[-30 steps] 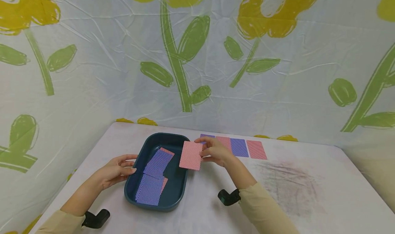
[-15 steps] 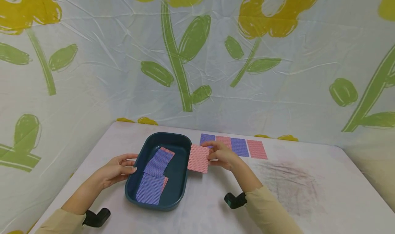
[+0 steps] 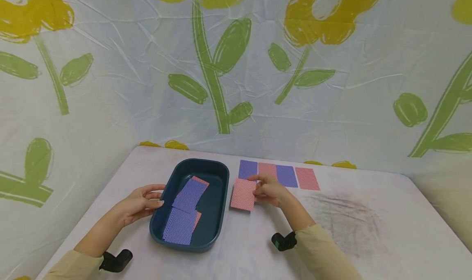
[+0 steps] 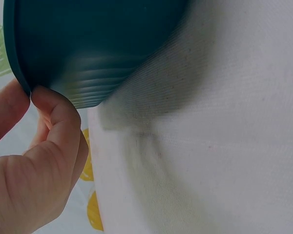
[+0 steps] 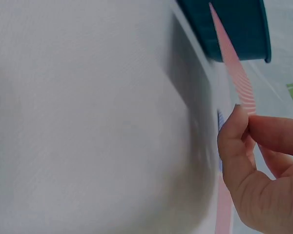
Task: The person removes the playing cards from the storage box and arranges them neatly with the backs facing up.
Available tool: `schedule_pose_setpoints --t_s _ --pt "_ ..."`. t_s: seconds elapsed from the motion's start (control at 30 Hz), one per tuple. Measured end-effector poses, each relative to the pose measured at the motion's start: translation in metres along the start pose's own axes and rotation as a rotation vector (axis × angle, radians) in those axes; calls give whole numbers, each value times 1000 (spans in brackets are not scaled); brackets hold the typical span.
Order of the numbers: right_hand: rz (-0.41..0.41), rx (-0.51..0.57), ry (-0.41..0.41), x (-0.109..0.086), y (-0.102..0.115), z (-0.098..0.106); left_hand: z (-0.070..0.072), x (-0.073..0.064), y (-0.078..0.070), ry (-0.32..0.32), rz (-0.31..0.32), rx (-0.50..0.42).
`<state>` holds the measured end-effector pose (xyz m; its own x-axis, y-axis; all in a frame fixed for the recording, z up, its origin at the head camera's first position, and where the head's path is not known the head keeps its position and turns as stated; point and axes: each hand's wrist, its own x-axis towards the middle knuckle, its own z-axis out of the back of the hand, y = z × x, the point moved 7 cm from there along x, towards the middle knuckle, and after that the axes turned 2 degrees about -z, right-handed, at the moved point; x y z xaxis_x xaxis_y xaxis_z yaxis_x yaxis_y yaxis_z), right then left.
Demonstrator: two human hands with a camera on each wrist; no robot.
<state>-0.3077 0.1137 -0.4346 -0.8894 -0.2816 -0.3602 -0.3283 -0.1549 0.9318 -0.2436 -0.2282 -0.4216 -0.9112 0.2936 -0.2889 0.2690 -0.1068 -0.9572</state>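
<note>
Left hand (image 3: 143,203): thumb and fingers pinch the rim of the dark blue bin (image 3: 214,193). Right hand (image 3: 271,191): thumb and fingertips closed on one edge of a red-patterned card (image 3: 243,194). Card held above the white table (image 3: 243,243), patterned face up, just beside the bin.

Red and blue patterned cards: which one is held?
The red patterned card in the right hand, beside the dark teal rectangular tray; the others lie inside it or on the white table.
</note>
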Motion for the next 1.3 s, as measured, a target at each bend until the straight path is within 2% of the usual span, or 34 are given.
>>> schedule_pose_setpoints --t_s 0.17,0.4,0.53,0.77,1.07,1.3 --pt "36 -93 -51 4 -6 5 1 0 0 -10 4 2" --pt "99 -398 -211 7 -3 5 0 0 0 -9 7 1" --pt "142 -508 -267 8 3 2 -1 -1 0 -5 5 1" --pt "164 -615 -306 11 8 1 -1 -1 0 1 5 -4" --pt "130 -640 -321 14 9 2 -1 0 1 8 1 -8" --pt "132 -730 -327 16 13 2 0 2 2 6 3 -16"
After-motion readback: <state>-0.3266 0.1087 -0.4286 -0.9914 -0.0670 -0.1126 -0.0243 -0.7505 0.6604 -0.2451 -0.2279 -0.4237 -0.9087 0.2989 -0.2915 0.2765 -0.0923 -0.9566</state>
